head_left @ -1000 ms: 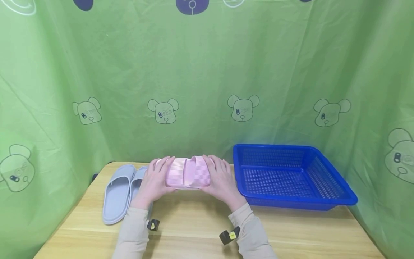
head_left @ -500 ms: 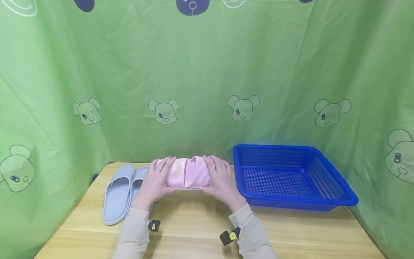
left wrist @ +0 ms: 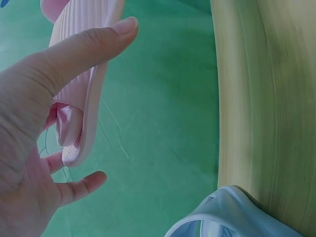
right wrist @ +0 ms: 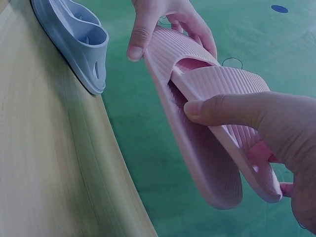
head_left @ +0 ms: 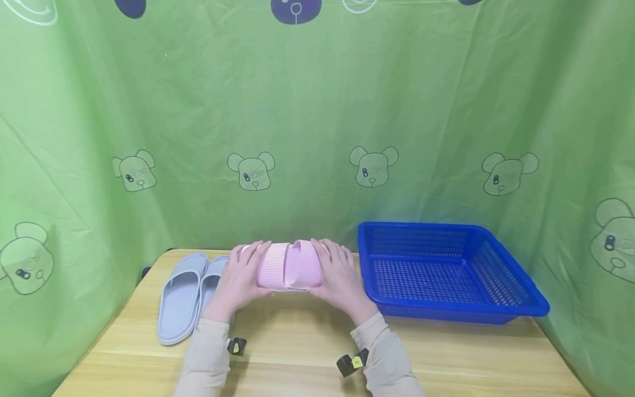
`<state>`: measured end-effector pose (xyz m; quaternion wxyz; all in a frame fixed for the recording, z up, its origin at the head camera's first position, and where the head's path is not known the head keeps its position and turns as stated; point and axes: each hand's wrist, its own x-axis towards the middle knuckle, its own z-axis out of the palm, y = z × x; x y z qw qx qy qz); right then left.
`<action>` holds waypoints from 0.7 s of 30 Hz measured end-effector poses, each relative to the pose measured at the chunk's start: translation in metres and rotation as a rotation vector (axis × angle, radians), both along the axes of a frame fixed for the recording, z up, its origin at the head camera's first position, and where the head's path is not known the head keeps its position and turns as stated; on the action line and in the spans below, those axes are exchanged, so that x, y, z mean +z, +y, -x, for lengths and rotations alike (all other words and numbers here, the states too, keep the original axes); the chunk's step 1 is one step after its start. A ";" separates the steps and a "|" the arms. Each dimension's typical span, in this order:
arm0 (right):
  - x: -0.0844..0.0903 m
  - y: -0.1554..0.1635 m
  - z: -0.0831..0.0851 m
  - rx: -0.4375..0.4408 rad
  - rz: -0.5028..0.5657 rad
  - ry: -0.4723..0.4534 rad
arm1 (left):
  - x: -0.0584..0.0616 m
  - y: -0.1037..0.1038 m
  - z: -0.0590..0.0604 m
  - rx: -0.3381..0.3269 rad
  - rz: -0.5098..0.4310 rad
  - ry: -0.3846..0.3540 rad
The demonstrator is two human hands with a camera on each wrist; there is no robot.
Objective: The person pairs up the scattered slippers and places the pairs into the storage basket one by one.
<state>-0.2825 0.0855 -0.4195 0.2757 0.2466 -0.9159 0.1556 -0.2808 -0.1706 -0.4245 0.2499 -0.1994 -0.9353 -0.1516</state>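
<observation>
Two pink slippers with ribbed straps, one strap point(head_left: 272, 267) on the left and another strap point(head_left: 308, 264) on the right, are held between both hands in the head view. They face opposite ways and one is partly tucked into the other. My left hand point(head_left: 238, 280) grips the left end, its thumb lying across a ribbed strap point(left wrist: 74, 86) in the left wrist view. At the other end my right hand point(head_left: 343, 278) pinches the second slipper point(right wrist: 229, 81), thumb over its strap. Against the green cloth in the right wrist view, the pair is held up off the table.
A pair of grey-blue slippers, the outer slipper point(head_left: 179, 303) and the inner slipper point(head_left: 210, 282), lies on the wooden table point(head_left: 292, 353) at left, partly behind my left arm. A blue perforated basket point(head_left: 461, 317) stands at right. A green curtain point(head_left: 307, 110) hangs behind.
</observation>
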 end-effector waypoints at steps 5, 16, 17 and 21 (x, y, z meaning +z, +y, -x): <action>-0.001 0.000 0.000 0.007 0.004 0.025 | 0.001 0.000 -0.001 0.003 0.001 0.002; -0.002 0.000 0.001 0.012 0.009 0.019 | 0.001 0.001 -0.001 0.005 0.003 -0.011; -0.002 0.000 0.001 0.009 0.009 0.014 | 0.001 0.001 -0.001 0.005 0.003 -0.013; -0.002 0.001 0.002 0.002 0.006 0.007 | 0.001 0.001 -0.002 0.006 -0.009 -0.035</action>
